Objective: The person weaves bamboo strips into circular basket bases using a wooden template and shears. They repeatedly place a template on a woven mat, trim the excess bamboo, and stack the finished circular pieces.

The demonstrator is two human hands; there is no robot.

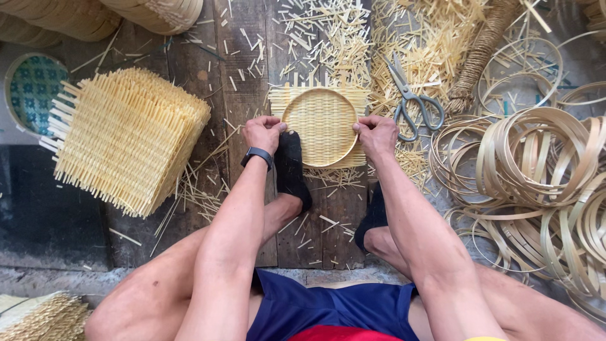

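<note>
Both hands: left hand and right hand are pinching the round woven tray by opposite rims
Tray: sitting dead between the grips — equally near
Scissors: lying just outside the right grip

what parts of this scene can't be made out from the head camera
- Fingertips of the left hand and right hand: curled over the rim of the round woven tray, so the grip underneath is hidden.
- Lower edge of the woven mat under the tray: covered by the tray and the feet in black socks.
- Stack of woven squares: count too fine to tell.
- Bamboo hoops: cut off by the right edge.
</note>
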